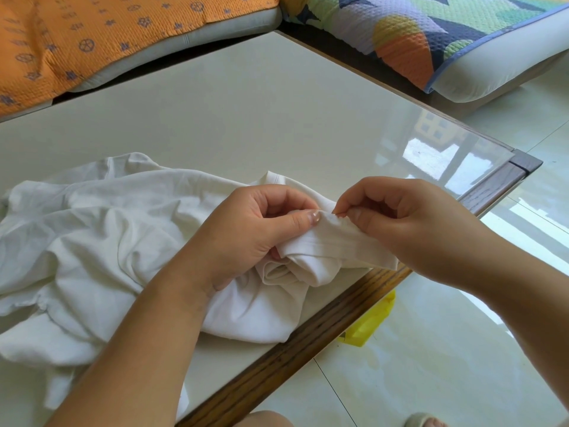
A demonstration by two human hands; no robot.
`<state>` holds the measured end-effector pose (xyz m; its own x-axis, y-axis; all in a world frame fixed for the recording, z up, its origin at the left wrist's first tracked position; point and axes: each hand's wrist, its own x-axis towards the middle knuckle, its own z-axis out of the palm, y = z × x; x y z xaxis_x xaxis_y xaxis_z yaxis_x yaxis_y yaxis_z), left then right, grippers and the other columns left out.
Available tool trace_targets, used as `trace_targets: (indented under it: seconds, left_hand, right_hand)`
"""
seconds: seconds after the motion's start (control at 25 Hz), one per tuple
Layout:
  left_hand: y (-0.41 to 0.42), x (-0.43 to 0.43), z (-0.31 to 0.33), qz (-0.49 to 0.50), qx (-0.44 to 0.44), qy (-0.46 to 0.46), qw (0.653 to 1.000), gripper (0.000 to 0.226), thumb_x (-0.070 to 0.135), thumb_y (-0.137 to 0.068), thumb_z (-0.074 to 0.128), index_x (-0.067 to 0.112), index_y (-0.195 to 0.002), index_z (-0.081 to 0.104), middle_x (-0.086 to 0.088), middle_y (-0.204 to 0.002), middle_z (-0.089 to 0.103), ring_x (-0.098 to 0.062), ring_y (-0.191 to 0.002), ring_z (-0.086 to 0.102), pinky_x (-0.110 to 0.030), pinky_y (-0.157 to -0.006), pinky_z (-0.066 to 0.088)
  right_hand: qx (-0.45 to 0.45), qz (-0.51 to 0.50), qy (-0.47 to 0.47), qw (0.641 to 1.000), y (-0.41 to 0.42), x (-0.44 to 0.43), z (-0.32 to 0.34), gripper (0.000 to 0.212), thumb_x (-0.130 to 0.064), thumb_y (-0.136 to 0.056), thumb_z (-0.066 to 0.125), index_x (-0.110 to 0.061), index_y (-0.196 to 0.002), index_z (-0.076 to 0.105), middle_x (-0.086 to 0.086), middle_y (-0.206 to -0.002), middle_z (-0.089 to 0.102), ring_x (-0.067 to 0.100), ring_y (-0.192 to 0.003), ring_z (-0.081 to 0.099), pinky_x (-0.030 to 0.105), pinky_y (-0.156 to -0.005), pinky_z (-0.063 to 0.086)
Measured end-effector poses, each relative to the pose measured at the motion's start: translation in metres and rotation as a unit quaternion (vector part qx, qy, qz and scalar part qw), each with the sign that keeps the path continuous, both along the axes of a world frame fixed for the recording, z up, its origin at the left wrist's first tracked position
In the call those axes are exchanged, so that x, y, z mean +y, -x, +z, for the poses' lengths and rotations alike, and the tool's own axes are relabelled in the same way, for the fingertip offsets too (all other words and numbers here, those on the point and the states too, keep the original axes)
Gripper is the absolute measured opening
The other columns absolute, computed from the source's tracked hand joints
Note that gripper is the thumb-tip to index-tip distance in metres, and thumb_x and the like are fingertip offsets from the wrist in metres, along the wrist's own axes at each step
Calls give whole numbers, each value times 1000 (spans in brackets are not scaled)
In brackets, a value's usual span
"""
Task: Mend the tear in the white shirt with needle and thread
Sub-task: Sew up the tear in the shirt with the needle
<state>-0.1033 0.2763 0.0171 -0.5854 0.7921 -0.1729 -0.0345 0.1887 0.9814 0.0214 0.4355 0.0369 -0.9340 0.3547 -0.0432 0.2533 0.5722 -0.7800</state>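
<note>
Pinching white shirt (92, 229): left hand (252, 229), right hand (409, 220)

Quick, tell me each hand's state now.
Left hand: grips a fold of the white shirt.
Right hand: pinches the same fold; anything finer too small to tell.

The table (246, 112) before me has a glossy pale top and a dark wooden rim (308, 340). Past its far edge I see an orange patterned cushion (92, 32) on the left and a multicoloured quilted cushion (431, 35) on the right. Something yellow (372, 322) lies on the shiny tiled floor (431, 365) just beside the rim
</note>
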Motion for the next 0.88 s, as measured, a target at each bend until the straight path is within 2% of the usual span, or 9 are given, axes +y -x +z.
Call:
trace_targets:
  seconds: [0.12, 0.32, 0.44, 0.56, 0.68, 0.8, 0.84, 0.88]
  left_hand:
    - [0, 0, -2, -3, 0, -1, 1000, 13, 27, -73, 71, 19, -82, 77, -2, -80, 73, -13, -76, 67, -27, -69, 54]
    - [-3, 3, -4, -5, -13, 4, 1000, 22, 23, -74, 71, 8, -90, 75, -5, -81, 74, -14, -76, 68, -25, -67, 55]
    - [-2, 3, -4, 9, -38, -4, 999, 22, 26, -76, 73, 8, -89, 76, -12, -86, 73, -22, -79, 65, -36, -71, 49]
    - [-4, 5, -4, 19, -55, -10, 998, 21, 28, -74, 74, 10, -85, 76, -16, -85, 71, -29, -80, 61, -43, -76, 44]
    - [-6, 6, -4, 18, -64, -10, 998, 15, 25, -72, 73, 13, -81, 75, -11, -81, 72, -24, -78, 64, -35, -71, 51]
    - [-4, 5, -5, 20, -51, -1, 998, 14, 26, -71, 75, 14, -78, 75, -10, -81, 71, -19, -76, 66, -29, -68, 54]
    - [-4, 5, -5, 22, -46, 1, 999, 16, 27, -71, 76, 13, -78, 74, -11, -80, 70, -19, -75, 66, -28, -67, 53]
    - [-4, 5, -5, 21, -42, 3, 999, 18, 27, -71, 76, 11, -79, 75, -11, -80, 70, -19, -74, 66, -28, -67, 53]
  right_hand:
    - [1, 10, 18, 1000, 0, -1, -1, 22, -22, -92, 54, -39, -85, 67, -1, -80, 69, 23, -77, 61, 37, -70, 50]
    - [16, -8, 74, 997, 2, -5, -6, 20, -21, -92, 57, -34, -83, 69, -14, -79, 71, 9, -71, 62, 23, -66, 49]
    - [25, -12, 86, 996, 5, -4, -8, 17, -20, -93, 59, -31, -84, 68, -15, -78, 72, 0, -64, 59, 18, -65, 49]
    - [36, -8, 94, 995, 6, -5, -7, 14, -17, -93, 59, -29, -87, 64, -10, -75, 72, 4, -63, 60, 29, -69, 52]
    - [43, 1, 65, 997, 5, -8, -6, 19, -18, -94, 58, -36, -94, 63, -9, -79, 72, 8, -67, 63, 34, -71, 54]
    - [28, 31, 36, 998, 3, -10, -3, 30, -22, -95, 51, -47, -99, 67, 3, -82, 71, 26, -76, 65, 48, -77, 55]
    - [26, 32, 33, 999, 3, -12, -2, 27, -24, -94, 51, -45, -97, 67, 3, -81, 71, 26, -76, 65, 46, -76, 55]
    - [26, 24, 28, 999, 4, -13, -2, 21, -27, -93, 53, -41, -92, 68, -2, -79, 71, 20, -72, 65, 38, -73, 55]
